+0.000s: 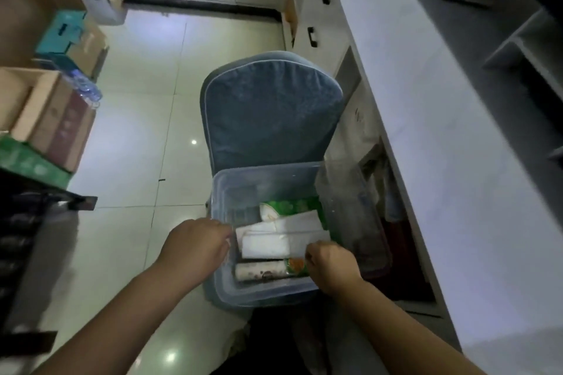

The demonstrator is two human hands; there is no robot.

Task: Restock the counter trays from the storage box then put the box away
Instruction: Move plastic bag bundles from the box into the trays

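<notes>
On the blue chair (pixel 271 109) beside the white counter (pixel 426 131) we see one clear storage box (pixel 220 192), holding about three white napkin packs (pixel 265 245), two green packets (pixel 289 205) and one brownish roll (pixel 259 270). Our left hand (pixel 198 245) curls its fingers over the box's left rim. Our right hand (pixel 330 265) reaches inside, knuckles up, fingers curled under, and we cannot tell what they hold.

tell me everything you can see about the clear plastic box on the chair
The clear plastic storage box is rectangular and lidless, sitting upright on a blue padded chair beside the white counter. It holds white paper packs, a green packet and a brownish roll. The left hand grips its left rim; the right hand reaches inside.
</notes>
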